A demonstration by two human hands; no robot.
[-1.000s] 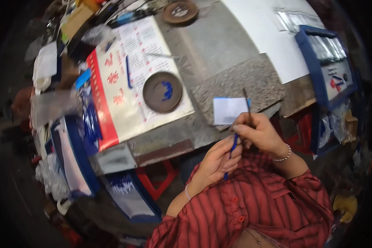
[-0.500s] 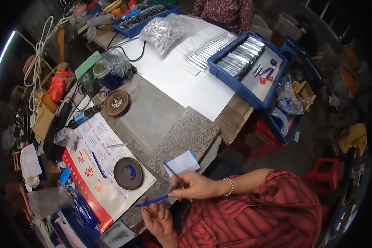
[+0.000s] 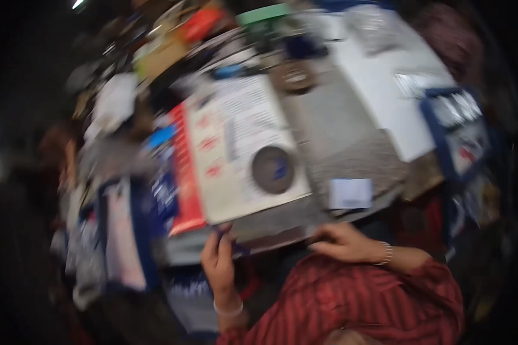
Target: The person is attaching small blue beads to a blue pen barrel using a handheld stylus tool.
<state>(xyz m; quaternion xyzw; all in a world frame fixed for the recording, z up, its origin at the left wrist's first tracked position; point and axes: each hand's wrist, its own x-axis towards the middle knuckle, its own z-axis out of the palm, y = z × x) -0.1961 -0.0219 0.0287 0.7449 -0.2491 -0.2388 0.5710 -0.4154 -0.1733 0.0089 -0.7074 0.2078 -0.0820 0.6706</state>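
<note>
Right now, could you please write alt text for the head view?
Blurred view from above: a person's left hand and right hand are apart at the near edge of a cluttered worktable; anything held in them is too blurred to tell. Beyond, a dark round dish with blue bits rests on a red-and-cream sheet, left of a white pad.

Small workshop, approx. hand-assembly type, tho pic's blurred. Person works at a cluttered grey counter (image 3: 351,106) w/ dish (image 3: 262,168) of tiny blue bits (image 3: 280,168), plus a R-side blue tray (image 3: 434,137) w/ shiny silver pcs (image 3: 457,108). Another blue-rimmed tray (image 3: 141,233) sits off L. Stone slab (image 3: 357,161) near front edge; misc. bundles, boxes etc. heaped along far-L side. L hand (image 3: 217,261) pinches sth. dark blue, R hand (image 3: 341,242) nr counter edge.
</note>
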